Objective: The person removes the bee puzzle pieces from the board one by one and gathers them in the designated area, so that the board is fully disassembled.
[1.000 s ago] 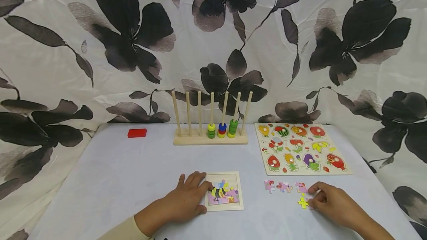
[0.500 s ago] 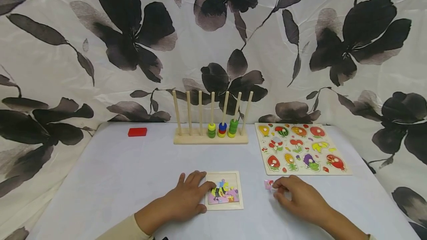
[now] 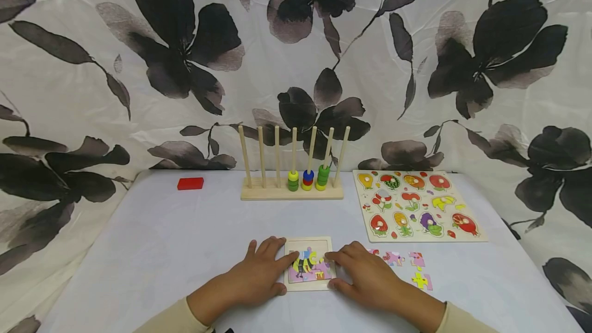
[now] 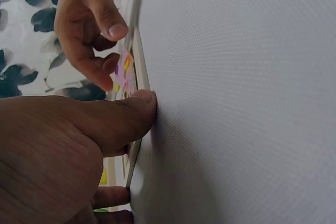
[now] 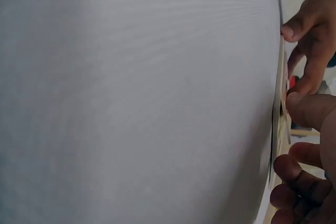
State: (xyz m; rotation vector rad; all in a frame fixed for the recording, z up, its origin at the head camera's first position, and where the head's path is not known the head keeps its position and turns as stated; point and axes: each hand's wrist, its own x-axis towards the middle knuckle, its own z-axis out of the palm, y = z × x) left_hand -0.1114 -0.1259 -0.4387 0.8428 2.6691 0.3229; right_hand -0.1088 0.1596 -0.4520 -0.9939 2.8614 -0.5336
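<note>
The right hand (image 3: 370,281) has left the row of loose pieces and come across to the right edge of the puzzle tray (image 3: 309,286). The yellow piece (image 3: 420,280), the right pink piece (image 3: 417,259) and the middle pink piece (image 3: 393,258), covered half a second ago, show again; the left pink piece (image 3: 373,252) is now mostly hidden.

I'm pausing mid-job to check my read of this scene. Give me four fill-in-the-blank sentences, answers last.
1. Between the left hand and the right hand is a puzzle picturing a black-and-yellow ____.
2. The small block at the back left of the table is coloured ____.
3. The wooden rack has ____ upright pegs.
4. The large board at the right is covered in pictures of ____.

Missing words: bee; red; seven; fruit.
</note>
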